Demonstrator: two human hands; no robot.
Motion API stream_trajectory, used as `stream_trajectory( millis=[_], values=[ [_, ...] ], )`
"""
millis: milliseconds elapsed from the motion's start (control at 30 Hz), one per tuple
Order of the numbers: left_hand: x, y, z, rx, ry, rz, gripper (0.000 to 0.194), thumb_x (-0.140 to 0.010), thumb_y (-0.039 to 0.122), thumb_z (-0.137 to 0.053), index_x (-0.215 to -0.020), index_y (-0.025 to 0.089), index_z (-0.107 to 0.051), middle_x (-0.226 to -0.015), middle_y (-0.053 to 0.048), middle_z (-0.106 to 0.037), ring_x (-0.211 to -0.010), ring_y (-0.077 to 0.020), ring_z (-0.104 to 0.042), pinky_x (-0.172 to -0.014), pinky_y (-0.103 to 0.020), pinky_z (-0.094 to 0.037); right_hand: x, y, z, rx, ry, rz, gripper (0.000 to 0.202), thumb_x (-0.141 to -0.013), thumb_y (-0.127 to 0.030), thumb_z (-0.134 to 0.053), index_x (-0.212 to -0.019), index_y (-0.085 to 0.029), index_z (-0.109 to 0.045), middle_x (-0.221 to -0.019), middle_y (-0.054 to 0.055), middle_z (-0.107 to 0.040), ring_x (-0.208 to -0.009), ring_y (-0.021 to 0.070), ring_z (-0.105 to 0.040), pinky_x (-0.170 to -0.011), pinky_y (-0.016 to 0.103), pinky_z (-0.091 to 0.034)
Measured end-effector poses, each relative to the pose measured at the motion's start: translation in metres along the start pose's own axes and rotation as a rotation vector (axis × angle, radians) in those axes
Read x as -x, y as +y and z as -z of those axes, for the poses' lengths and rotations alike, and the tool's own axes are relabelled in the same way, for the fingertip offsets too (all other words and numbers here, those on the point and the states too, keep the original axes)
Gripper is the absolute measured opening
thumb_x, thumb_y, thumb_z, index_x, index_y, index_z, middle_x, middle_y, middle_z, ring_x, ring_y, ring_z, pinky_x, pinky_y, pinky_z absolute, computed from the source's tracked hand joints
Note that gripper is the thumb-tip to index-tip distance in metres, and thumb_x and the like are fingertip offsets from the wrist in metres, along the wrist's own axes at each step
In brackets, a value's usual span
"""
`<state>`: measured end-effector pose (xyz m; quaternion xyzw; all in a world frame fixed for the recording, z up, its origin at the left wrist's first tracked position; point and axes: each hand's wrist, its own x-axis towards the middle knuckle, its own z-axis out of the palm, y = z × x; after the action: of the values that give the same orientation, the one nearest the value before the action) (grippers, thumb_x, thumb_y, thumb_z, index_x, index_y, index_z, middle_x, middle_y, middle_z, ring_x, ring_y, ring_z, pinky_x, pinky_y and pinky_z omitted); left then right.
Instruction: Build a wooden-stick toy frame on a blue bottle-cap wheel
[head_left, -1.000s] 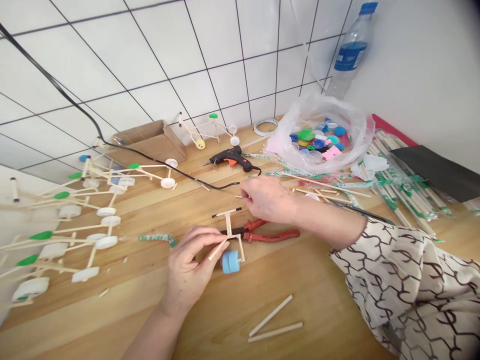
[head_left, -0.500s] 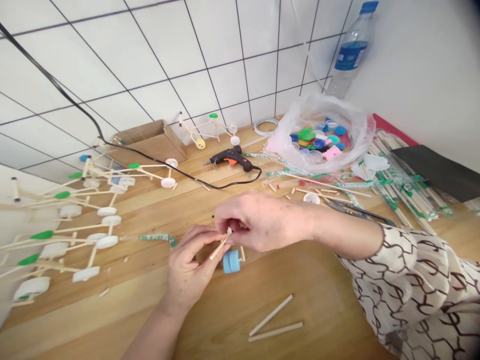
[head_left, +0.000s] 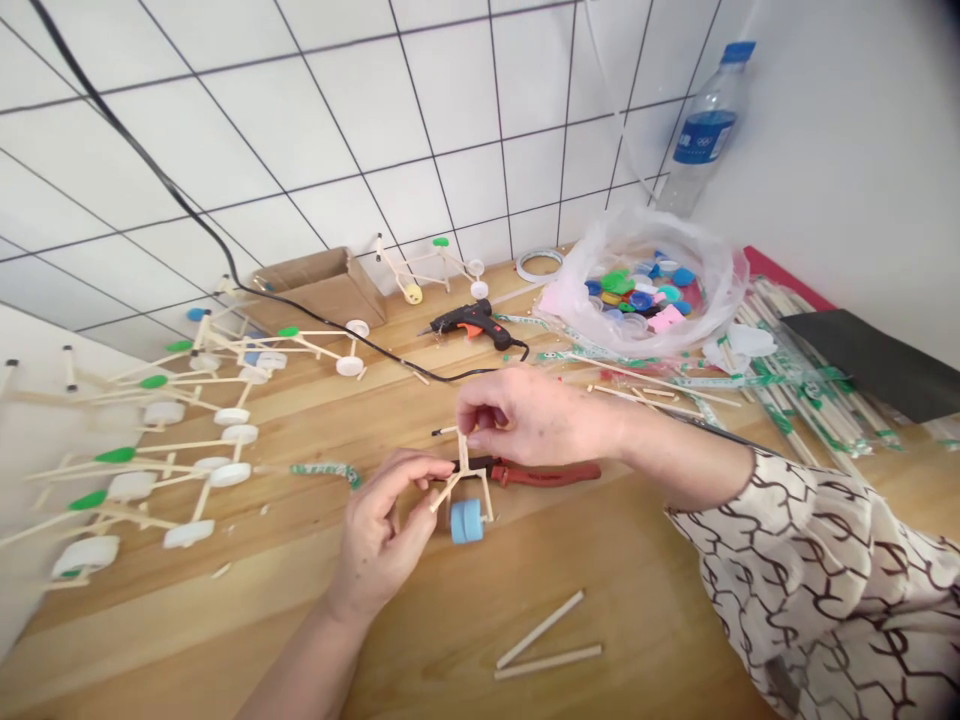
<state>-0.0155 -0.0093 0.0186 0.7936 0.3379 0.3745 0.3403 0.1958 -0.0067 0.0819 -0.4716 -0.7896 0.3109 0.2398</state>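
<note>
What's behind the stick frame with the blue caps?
Behind the stick frame, red-handled pliers lie on the wooden table. The right hand covers part of the frame's top; whatever is behind that hand cannot be seen.

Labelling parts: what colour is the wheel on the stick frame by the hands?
Light blue; the wheel shows best in the head view, the only one.

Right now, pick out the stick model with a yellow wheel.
The stick model standing between the cardboard box and the tape roll: its yellow wheel sets it apart; none of the others shows yellow.
</note>
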Motion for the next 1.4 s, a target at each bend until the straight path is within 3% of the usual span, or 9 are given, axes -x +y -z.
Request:
stream_trajectory(
  millis=[233, 433, 667, 867, 1200, 1400],
  values=[
    [0.001, -0.002, -0.004, -0.041, 0.125, 0.147, 0.012, -0.079, 0.020, -0.055, -0.083, 0.018, -0.066, -0.081, -0.004, -0.067, -0.074, -0.0161, -0.061, -0.070, -0.027, -0.050, -0.004, 0.010, 0.007, 0.151, 0.100, -0.088, 0.012, -0.072, -0.005, -0.053, -0.071, -0.013, -0.061, -0.065, -0.001, -0.061, -0.058, 0.0076, -0.049, -0.056, 0.019, -0.035],
    [0.003, -0.011, -0.007, -0.062, 0.162, 0.167, 0.014, -0.080, 0.028, -0.059, -0.087, 0.018, -0.068, -0.083, -0.004, -0.069, -0.073, -0.0160, -0.063, -0.071, -0.026, -0.050, -0.008, 0.031, 0.004, 0.478, 0.166, -0.178, 0.014, -0.078, -0.011, -0.050, -0.075, -0.015, -0.064, -0.072, 0.005, -0.067, -0.064, 0.0134, -0.055, -0.058, 0.024, -0.034],
    [0.002, -0.011, -0.006, -0.067, 0.159, 0.181, 0.018, -0.080, 0.031, -0.057, -0.084, 0.016, -0.068, -0.078, -0.005, -0.070, -0.069, -0.0162, -0.062, -0.067, -0.026, -0.050, -0.006, 0.039, -0.005, 0.679, 0.039, -0.259, 0.017, -0.084, -0.022, -0.049, -0.083, -0.019, -0.066, -0.085, 0.008, -0.071, -0.078, 0.0215, -0.065, -0.062, 0.027, -0.040],
    [0.000, -0.012, -0.007, -0.064, 0.187, 0.181, 0.018, -0.079, 0.031, -0.058, -0.082, 0.016, -0.068, -0.075, -0.005, -0.069, -0.067, -0.0163, -0.062, -0.066, -0.026, -0.049, -0.006, 0.031, -0.010, 0.764, -0.073, -0.347, 0.023, -0.083, -0.022, -0.050, -0.092, -0.012, -0.069, -0.090, 0.018, -0.071, -0.088, 0.0298, -0.067, -0.071, 0.034, -0.048],
    [-0.003, -0.013, -0.008, -0.023, 0.196, 0.165, 0.016, -0.078, 0.028, -0.057, -0.080, 0.016, -0.068, -0.075, -0.005, -0.070, -0.065, -0.0159, -0.062, -0.062, -0.025, -0.049, -0.010, 0.028, -0.015, 0.804, -0.131, -0.403, 0.030, -0.086, -0.018, -0.043, -0.092, -0.007, -0.070, -0.096, 0.021, -0.070, -0.090, 0.0313, -0.067, -0.071, 0.034, -0.049],
    [-0.004, -0.011, -0.010, -0.053, 0.197, 0.107, 0.014, -0.078, 0.024, -0.056, -0.075, 0.017, -0.067, -0.071, -0.004, -0.069, -0.062, -0.0144, -0.060, -0.059, -0.024, -0.048, -0.011, 0.022, -0.013, 0.782, -0.158, -0.447, 0.033, -0.088, -0.019, -0.040, -0.093, -0.008, -0.070, -0.097, 0.019, -0.070, -0.090, 0.0273, -0.067, -0.071, 0.029, -0.047]
  ],
)
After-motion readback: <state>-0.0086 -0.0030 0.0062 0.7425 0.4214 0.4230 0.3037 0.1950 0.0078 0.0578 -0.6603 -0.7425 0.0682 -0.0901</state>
